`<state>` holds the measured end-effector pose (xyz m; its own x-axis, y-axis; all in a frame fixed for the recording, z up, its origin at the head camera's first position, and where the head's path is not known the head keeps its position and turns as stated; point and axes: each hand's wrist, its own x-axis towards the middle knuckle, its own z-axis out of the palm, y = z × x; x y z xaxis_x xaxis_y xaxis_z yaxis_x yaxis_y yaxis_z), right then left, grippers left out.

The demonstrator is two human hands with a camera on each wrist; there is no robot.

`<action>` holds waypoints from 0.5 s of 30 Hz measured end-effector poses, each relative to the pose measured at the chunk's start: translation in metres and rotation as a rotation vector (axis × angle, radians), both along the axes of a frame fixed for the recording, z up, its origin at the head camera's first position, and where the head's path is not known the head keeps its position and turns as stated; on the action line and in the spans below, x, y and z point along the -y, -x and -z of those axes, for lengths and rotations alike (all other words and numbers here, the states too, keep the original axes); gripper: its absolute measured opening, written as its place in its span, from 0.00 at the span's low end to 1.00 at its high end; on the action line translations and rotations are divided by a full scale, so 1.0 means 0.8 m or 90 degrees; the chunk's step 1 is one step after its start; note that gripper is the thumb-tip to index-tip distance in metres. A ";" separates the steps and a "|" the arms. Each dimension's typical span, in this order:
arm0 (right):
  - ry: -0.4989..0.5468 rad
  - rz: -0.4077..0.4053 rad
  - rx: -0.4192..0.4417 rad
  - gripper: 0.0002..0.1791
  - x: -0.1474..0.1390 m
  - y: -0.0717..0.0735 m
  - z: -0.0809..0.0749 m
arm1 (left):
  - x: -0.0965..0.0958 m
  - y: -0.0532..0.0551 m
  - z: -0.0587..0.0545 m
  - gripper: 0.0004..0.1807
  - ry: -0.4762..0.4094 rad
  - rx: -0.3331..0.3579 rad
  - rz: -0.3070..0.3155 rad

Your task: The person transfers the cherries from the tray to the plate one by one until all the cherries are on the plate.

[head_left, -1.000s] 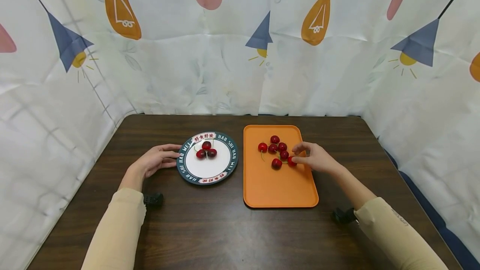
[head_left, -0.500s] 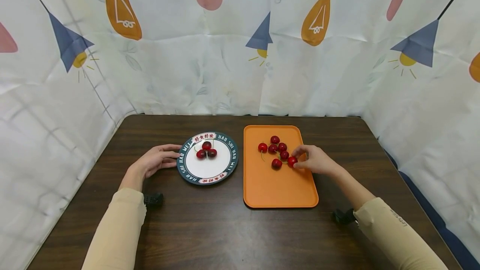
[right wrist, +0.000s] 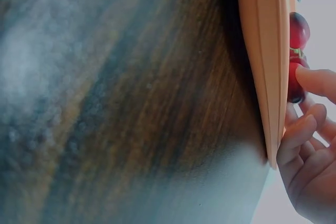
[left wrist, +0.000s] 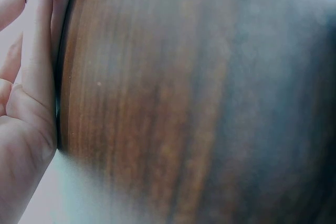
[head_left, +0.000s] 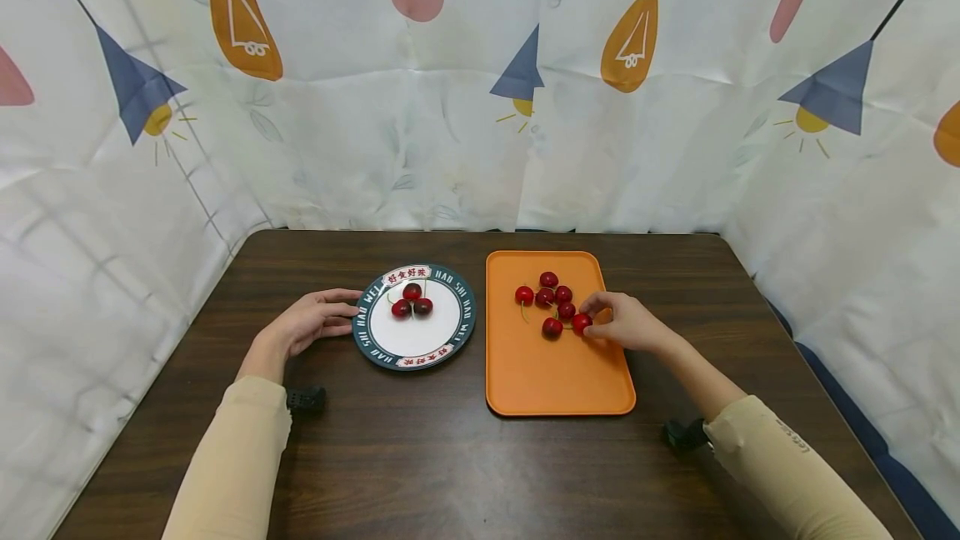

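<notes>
My left hand [head_left: 321,321] rests on the table with its fingertips touching the left rim of a round plate [head_left: 372,345] with a dark green lettered border. Three dark red cherries [head_left: 412,292] sit together on the plate's white middle. On the orange tray [head_left: 558,377], my right hand [head_left: 626,322] pinches a bright red cherry [head_left: 581,323] between thumb and fingers, low by the tray's right edge. In the right wrist view the thumb presses this cherry [right wrist: 295,83]. Several more cherries [head_left: 544,297], some with green stems, lie close beside it on the tray.
A dark brown wooden table [head_left: 442,473] carries both plate and tray, with a strip of table between them. A white patterned curtain [head_left: 337,157] stands behind the table and along its sides. Each wrist wears a black camera strap [head_left: 306,399].
My right hand has closed in on the cherry at the right of the group, its fingers shifting lower around it. My left hand and the plate stay put.
</notes>
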<state>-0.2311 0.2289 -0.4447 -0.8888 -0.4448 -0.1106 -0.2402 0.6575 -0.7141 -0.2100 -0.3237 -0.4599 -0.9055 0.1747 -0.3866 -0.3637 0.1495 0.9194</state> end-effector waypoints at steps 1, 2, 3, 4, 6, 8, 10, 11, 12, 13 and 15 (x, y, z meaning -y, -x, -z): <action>0.000 0.000 0.001 0.16 0.000 0.000 0.000 | 0.000 0.000 0.000 0.35 0.000 0.000 0.000; 0.000 0.002 0.003 0.16 0.001 0.000 0.000 | 0.000 0.000 0.000 0.35 0.000 0.000 -0.001; -0.001 -0.001 0.000 0.16 0.001 0.000 0.000 | 0.000 0.000 0.000 0.35 0.000 -0.001 -0.001; -0.002 -0.007 -0.004 0.17 0.001 0.000 0.000 | 0.001 0.000 0.000 0.35 0.000 -0.001 0.000; -0.003 -0.009 -0.007 0.17 0.002 0.000 0.000 | 0.001 0.000 0.000 0.35 0.001 -0.002 0.002; -0.003 -0.011 -0.009 0.17 0.002 0.000 0.001 | 0.001 0.000 0.000 0.35 0.000 -0.001 0.003; -0.002 -0.012 -0.009 0.16 0.002 0.000 0.001 | 0.001 0.000 0.000 0.35 -0.001 0.000 0.004; -0.001 -0.009 -0.008 0.16 0.002 0.000 0.001 | 0.001 0.000 0.000 0.35 -0.001 0.000 0.004; -0.002 -0.010 -0.008 0.16 0.002 0.001 0.001 | 0.001 0.001 0.000 0.35 -0.001 0.000 0.004; -0.001 -0.010 -0.009 0.16 0.002 0.001 0.000 | 0.001 0.001 0.001 0.34 -0.001 -0.001 0.005; -0.003 -0.008 -0.010 0.16 0.002 0.001 -0.001 | 0.001 0.001 0.001 0.34 0.002 -0.003 0.007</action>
<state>-0.2320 0.2275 -0.4441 -0.8846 -0.4556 -0.0994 -0.2592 0.6577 -0.7073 -0.2110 -0.3247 -0.4605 -0.9057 0.1830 -0.3825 -0.3575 0.1555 0.9209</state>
